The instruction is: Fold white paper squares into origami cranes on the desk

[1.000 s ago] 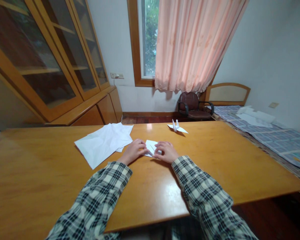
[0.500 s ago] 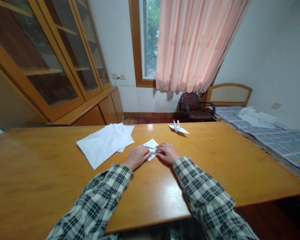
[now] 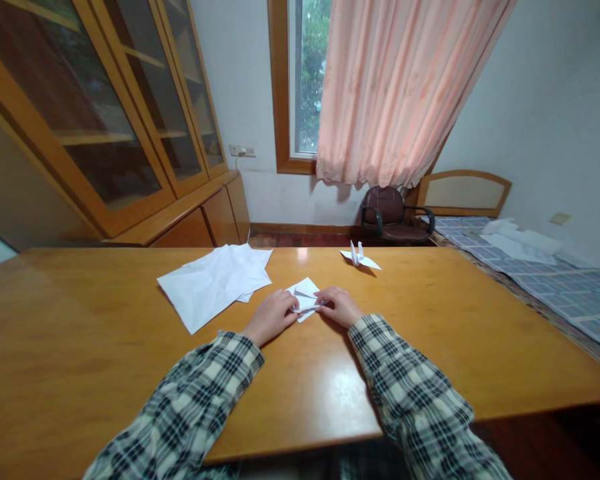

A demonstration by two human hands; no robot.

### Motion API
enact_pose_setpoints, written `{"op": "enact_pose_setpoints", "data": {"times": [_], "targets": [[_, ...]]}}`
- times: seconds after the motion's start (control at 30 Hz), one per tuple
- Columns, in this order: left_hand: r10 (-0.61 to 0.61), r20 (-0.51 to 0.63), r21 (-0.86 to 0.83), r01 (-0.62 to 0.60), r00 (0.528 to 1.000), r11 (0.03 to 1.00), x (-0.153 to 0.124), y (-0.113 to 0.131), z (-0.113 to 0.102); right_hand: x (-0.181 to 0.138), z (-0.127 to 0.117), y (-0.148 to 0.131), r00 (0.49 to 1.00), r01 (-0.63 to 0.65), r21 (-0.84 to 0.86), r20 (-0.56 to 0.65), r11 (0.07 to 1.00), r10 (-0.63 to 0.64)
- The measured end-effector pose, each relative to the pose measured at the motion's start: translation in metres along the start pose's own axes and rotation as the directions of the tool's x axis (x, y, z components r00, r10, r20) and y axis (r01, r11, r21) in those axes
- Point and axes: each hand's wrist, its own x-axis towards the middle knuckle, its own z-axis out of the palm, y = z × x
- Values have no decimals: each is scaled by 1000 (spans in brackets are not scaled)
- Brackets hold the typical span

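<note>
Across the tabletop [image 3: 105, 373], left hand [image 3: 271, 316] and right hand [image 3: 343, 308] have edged apart, each grip pinching folded paper [image 3: 307, 300]; folding seems unfinished.

Glass-fronted cabinet [image 3: 115, 120] at ten o'clock; window [image 3: 309, 100] at twelve — greenery [image 3: 316, 40] outside, pink curtain [image 3: 405, 87] drawn partly across; maroon armchair [image 3: 384, 207] at one o'clock; bed [image 3: 535, 272] at two — checked cover [image 3: 555, 287], pale wall [image 3: 570, 133] alongside.

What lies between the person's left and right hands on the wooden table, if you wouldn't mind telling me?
A small folded white paper lies between the left hand and the right hand, touched by both, as the head view shows.
</note>
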Motion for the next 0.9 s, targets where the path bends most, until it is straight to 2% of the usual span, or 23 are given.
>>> {"op": "enact_pose_setpoints", "data": {"times": [0.23, 0.5, 0.9], "targets": [[-44, -25, 42, 45, 999, 998, 2, 1, -3, 1, 2, 5, 1000, -2, 45, -28, 999, 3], [-130, -71, 18, 132, 989, 991, 3, -3, -1, 1, 6, 10, 998, -10, 72, -54, 997, 14], [-129, -68, 60, 134, 989, 989, 3, -6, 3, 2, 7, 7, 996, 0, 15, -94, 1000, 1]]}}
